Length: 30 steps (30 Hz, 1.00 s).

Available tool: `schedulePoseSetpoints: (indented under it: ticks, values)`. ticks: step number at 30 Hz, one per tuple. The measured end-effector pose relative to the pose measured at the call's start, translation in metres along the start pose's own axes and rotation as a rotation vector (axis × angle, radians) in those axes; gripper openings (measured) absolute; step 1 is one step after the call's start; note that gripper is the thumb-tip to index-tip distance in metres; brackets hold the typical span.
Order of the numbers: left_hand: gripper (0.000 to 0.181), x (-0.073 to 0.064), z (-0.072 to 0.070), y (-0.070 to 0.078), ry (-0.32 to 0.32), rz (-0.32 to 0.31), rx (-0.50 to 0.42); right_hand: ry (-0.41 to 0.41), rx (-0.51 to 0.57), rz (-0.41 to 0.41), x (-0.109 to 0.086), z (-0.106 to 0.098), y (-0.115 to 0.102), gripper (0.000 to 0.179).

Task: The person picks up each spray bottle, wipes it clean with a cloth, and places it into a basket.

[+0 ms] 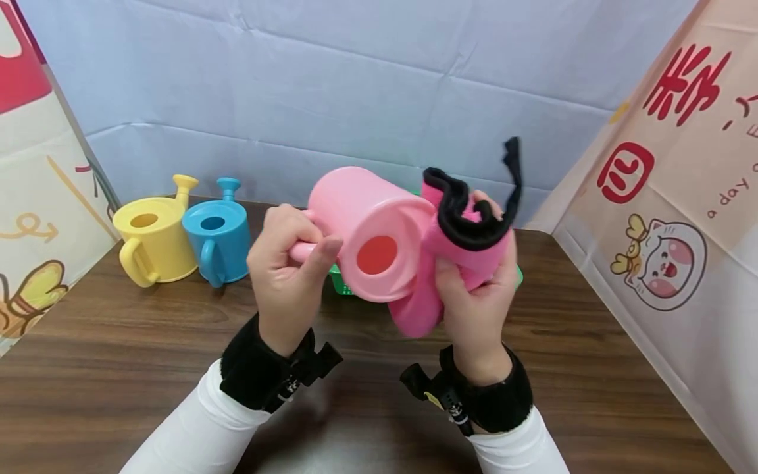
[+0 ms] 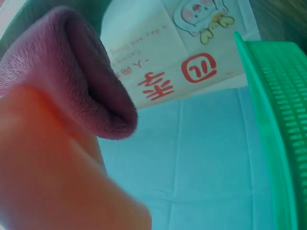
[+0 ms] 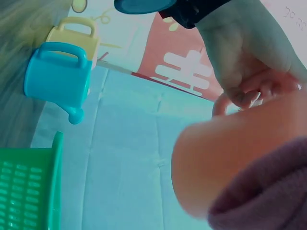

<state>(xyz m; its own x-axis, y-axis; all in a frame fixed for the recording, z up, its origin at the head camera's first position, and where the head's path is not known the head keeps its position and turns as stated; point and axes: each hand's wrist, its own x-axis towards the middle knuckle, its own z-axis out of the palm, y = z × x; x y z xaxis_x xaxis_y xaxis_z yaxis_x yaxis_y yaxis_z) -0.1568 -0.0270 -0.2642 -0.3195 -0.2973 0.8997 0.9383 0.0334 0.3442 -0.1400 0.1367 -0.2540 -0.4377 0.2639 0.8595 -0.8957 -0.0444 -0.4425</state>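
Head view: pink can is held up off the counter, before the basket; the left hand has its fingers clamped round the handle, at the can's left; the right hand has its fingers clamped on the cloth, whose black trim bunches on top; the pink can is tilted, its long axis running away and leftward from its holed near end; the cloth lies right of that end, close against it, so the coming move seems to turn on that side, where the right hand is nearer; blue can and yellow can stand well apart, to the left.

Left wrist view: the cloth folds at upper left; the basket is at right; of the fingers I cannot tell.

Right wrist view: the pink can lies between the left hand's curled fingers and the cloth; the basket is at lower left.
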Motion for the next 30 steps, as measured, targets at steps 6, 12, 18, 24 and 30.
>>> schedulePoseSetpoints:
  ticks: [6, 12, 18, 24, 30]
  values:
    - [0.043, 0.0, -0.003, 0.003, -0.338, -0.109, -0.008, 0.286, 0.097, -0.147, 0.009, 0.001, 0.0, 0.053]
    - [0.045, -0.003, -0.003, 0.005, -0.399, -0.212, 0.033, 0.34, 0.154, -0.202, 0.009, 0.003, 0.007, 0.049]
    - [0.049, -0.007, 0.001, 0.005, -0.267, -0.417, -0.109, 0.29, 0.022, -0.359, -0.001, 0.009, 0.022, 0.057]
    - [0.032, -0.001, 0.001, 0.003, -0.075, -0.544, -0.401, -0.04, -0.097, -0.361, -0.003, 0.004, 0.046, 0.055]
    - [0.03, 0.002, -0.001, -0.006, -0.122, -0.669, -0.477, -0.12, -0.077, 0.171, -0.001, -0.017, 0.06, 0.041]
